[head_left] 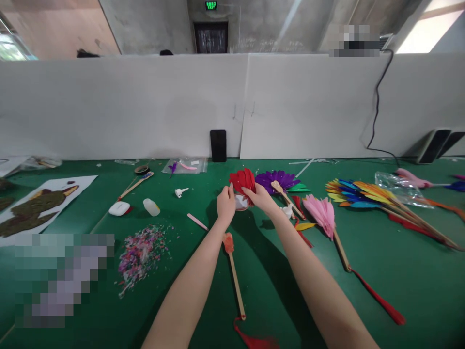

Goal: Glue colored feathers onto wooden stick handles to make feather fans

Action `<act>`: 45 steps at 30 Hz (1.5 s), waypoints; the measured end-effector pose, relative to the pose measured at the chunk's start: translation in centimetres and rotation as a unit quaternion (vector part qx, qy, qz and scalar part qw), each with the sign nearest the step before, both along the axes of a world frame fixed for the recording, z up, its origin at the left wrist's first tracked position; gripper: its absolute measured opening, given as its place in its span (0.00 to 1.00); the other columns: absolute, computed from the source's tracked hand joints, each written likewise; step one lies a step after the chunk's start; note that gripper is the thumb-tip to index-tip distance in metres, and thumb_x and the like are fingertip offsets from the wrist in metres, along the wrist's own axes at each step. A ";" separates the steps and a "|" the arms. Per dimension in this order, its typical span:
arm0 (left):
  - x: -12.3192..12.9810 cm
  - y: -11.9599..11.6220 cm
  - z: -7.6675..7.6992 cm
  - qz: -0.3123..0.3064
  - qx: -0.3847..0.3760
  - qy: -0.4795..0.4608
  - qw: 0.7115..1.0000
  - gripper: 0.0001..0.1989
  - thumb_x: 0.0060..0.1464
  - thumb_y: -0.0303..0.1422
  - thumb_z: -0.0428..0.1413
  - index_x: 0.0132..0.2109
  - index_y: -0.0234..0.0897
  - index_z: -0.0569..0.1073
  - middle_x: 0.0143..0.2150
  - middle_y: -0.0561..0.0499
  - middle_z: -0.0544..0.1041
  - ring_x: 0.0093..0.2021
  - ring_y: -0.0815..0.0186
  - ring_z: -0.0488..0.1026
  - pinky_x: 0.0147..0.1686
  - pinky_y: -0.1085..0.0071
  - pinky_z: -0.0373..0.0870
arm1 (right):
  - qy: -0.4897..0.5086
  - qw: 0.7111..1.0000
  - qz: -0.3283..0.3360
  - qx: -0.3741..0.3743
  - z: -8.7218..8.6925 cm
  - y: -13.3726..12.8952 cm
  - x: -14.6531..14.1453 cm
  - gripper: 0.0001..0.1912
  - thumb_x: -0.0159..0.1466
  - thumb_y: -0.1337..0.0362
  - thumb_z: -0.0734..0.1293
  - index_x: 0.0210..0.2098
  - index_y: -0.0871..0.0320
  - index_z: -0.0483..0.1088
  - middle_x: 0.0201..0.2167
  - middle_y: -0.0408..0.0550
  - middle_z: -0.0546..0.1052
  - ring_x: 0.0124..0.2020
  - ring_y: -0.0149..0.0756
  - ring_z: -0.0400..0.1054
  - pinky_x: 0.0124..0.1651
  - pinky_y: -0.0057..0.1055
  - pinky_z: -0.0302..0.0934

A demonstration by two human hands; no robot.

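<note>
A bundle of red petals or feathers [242, 180] is held up between both hands, above a small round dish with something white [241, 202]. My left hand [226, 203] pinches its left side, and my right hand [261, 197] grips its right side. Just behind my right hand lies a purple feather fan [278, 181] with a wooden handle. Between my forearms, a wooden stick [236, 281] with an orange-red top and a red tassel rests on the green table [203, 310].
Colored confetti [143, 254], a small bottle [151, 207] and a white nozzle [180, 192] are on the left. To the right lie a pink fan [321, 213] and a multicolored feather bundle [363, 194]. A black phone [218, 145] leans on the white partition [145, 106].
</note>
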State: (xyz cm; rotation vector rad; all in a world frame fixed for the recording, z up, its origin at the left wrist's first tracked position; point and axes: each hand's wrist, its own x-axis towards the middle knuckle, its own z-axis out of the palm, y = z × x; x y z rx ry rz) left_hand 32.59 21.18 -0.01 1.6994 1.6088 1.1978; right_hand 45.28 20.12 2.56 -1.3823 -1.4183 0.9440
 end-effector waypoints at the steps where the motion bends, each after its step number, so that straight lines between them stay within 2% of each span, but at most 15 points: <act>1: -0.2 -0.1 0.0 -0.002 0.004 0.008 1.000 0.16 0.60 0.38 0.43 0.26 0.40 0.62 0.22 0.53 0.67 0.25 0.65 0.65 0.26 0.72 0.53 | -0.007 1.000 0.001 -0.005 0.1 -0.1 0.1 0.10 0.57 0.59 0.63 0.33 0.60 0.68 0.24 0.45 0.74 0.27 0.35 0.69 0.29 0.30 0.63; 4: -0.5 -0.2 0.1 -0.010 0.015 0.027 0.999 0.15 0.58 0.40 0.47 0.25 0.39 0.62 0.22 0.53 0.66 0.25 0.65 0.64 0.26 0.72 0.52 | -0.030 0.999 -0.001 -0.020 0.3 -0.3 0.5 0.08 0.57 0.60 0.63 0.31 0.60 0.67 0.20 0.43 0.72 0.21 0.33 0.66 0.24 0.28 0.60; 8: -0.5 -0.4 -0.1 -0.025 0.020 0.041 0.999 0.15 0.55 0.40 0.50 0.24 0.39 0.63 0.23 0.52 0.67 0.27 0.65 0.65 0.27 0.72 0.53 | -0.062 0.998 -0.015 -0.031 0.5 -0.5 1.1 0.06 0.56 0.62 0.65 0.30 0.58 0.66 0.19 0.43 0.71 0.20 0.34 0.67 0.24 0.28 0.60; 13: -0.2 -0.5 0.0 -0.004 0.024 0.019 1.000 0.16 0.60 0.37 0.42 0.27 0.38 0.64 0.29 0.48 0.68 0.32 0.63 0.67 0.32 0.70 0.57 | -0.096 0.994 -0.013 -0.043 1.2 -0.8 1.2 0.04 0.55 0.66 0.65 0.28 0.57 0.64 0.18 0.43 0.71 0.20 0.35 0.67 0.24 0.28 0.59; 15: -0.2 -0.3 0.0 0.011 0.024 -0.003 1.000 0.16 0.61 0.38 0.41 0.30 0.38 0.65 0.31 0.47 0.69 0.33 0.63 0.67 0.34 0.70 0.58 | -0.103 0.993 -0.003 -0.054 1.5 -1.0 1.1 0.05 0.55 0.67 0.66 0.28 0.57 0.63 0.17 0.42 0.70 0.18 0.34 0.66 0.22 0.27 0.57; 20: 0.0 0.4 -0.3 0.012 0.013 -0.067 0.998 0.19 0.51 0.48 0.53 0.37 0.35 0.67 0.35 0.47 0.70 0.35 0.64 0.68 0.36 0.71 0.62 | -0.095 0.992 0.033 -0.074 2.1 -1.3 0.8 0.05 0.56 0.67 0.66 0.31 0.58 0.63 0.15 0.39 0.68 0.16 0.31 0.64 0.20 0.25 0.56; 22: 0.2 0.6 -0.5 -0.008 0.007 -0.088 0.996 0.19 0.49 0.48 0.54 0.36 0.35 0.67 0.34 0.48 0.71 0.34 0.65 0.68 0.34 0.72 0.62 | -0.086 0.993 0.042 -0.073 2.2 -1.4 0.7 0.05 0.57 0.68 0.65 0.32 0.58 0.63 0.16 0.38 0.69 0.16 0.30 0.64 0.20 0.24 0.57; 25: 0.3 0.8 -0.6 -0.029 0.004 -0.111 0.993 0.17 0.53 0.48 0.51 0.32 0.36 0.67 0.30 0.52 0.71 0.31 0.67 0.68 0.31 0.73 0.62 | -0.070 0.993 0.054 -0.075 2.2 -1.5 0.5 0.05 0.58 0.67 0.65 0.33 0.58 0.63 0.17 0.39 0.69 0.15 0.29 0.63 0.18 0.24 0.56; 32: -0.2 0.8 -0.7 -0.026 0.011 -0.116 0.993 0.18 0.58 0.43 0.45 0.25 0.37 0.63 0.22 0.55 0.65 0.25 0.69 0.62 0.27 0.74 0.56 | -0.056 0.992 0.069 -0.087 2.6 -1.7 0.4 0.04 0.58 0.67 0.64 0.30 0.57 0.62 0.14 0.36 0.66 0.12 0.28 0.60 0.15 0.24 0.54; 37: 0.1 0.8 -0.9 -0.046 0.006 -0.114 0.992 0.17 0.57 0.43 0.46 0.26 0.38 0.63 0.22 0.56 0.65 0.25 0.69 0.62 0.27 0.74 0.55 | -0.078 0.993 0.040 -0.075 2.5 -1.7 0.7 0.05 0.56 0.68 0.65 0.29 0.57 0.62 0.13 0.36 0.66 0.14 0.29 0.61 0.20 0.25 0.56; 42: 0.2 1.0 -1.4 -0.044 -0.008 -0.123 0.991 0.16 0.59 0.43 0.43 0.30 0.38 0.65 0.22 0.55 0.66 0.24 0.69 0.64 0.26 0.74 0.57 | -0.105 0.992 0.015 -0.072 2.9 -1.9 1.1 0.05 0.55 0.69 0.65 0.28 0.56 0.62 0.14 0.37 0.67 0.16 0.31 0.63 0.23 0.26 0.56; 45: 0.4 1.0 -1.6 -0.050 -0.006 -0.125 0.991 0.15 0.56 0.46 0.48 0.33 0.38 0.67 0.22 0.55 0.68 0.23 0.69 0.65 0.25 0.75 0.57 | -0.116 0.990 0.010 -0.073 3.3 -2.1 1.2 0.07 0.55 0.69 0.65 0.27 0.55 0.61 0.14 0.38 0.67 0.16 0.32 0.63 0.22 0.26 0.56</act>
